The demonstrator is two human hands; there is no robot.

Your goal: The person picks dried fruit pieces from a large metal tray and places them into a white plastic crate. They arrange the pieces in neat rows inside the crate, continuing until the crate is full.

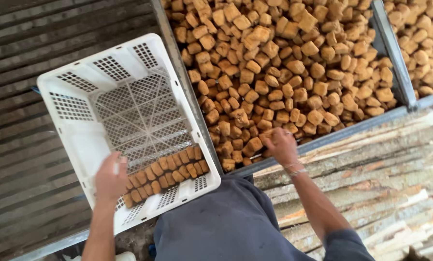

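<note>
1. step in hand: filling the white crate with fried brown cubes, two rows along its near wall.
2. right hand curls into the tray heap, apparently closing on cubes; next likely calls for carrying them across.
3. left hand rests on the rows, fingers loosely bent, holding nothing clear.
</note>
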